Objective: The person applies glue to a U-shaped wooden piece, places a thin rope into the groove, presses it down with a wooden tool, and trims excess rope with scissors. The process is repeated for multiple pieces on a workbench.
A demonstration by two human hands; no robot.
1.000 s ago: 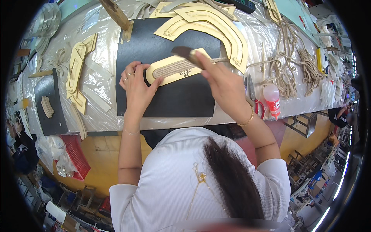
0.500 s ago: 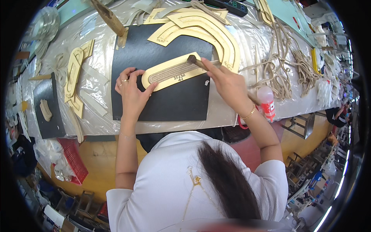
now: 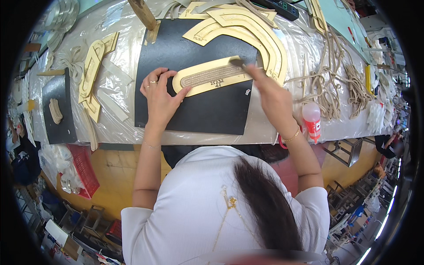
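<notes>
A long, rounded cream template board lies slanted on a black mat. Rows of beige cord fill its slot. My left hand steadies the board's left end, thumb on its face and fingers along the rim. In my right hand is a hammer, its dark head over the upper right part of the board. The hammer's handle is mostly hidden by my fingers, which are blurred by motion. Whether the head touches the cord cannot be made out.
Curved cream templates overlap at the mat's far right corner. Tangled beige cords and a red-and-clear squeeze bottle lie to the right. A wooden stick rises at the far left corner; more templates sit left.
The whole view has shifted, so the table appears further right and slightly higher. My right hand has shifted relative to the board, and the hammer head sits closer to its far right edge.
</notes>
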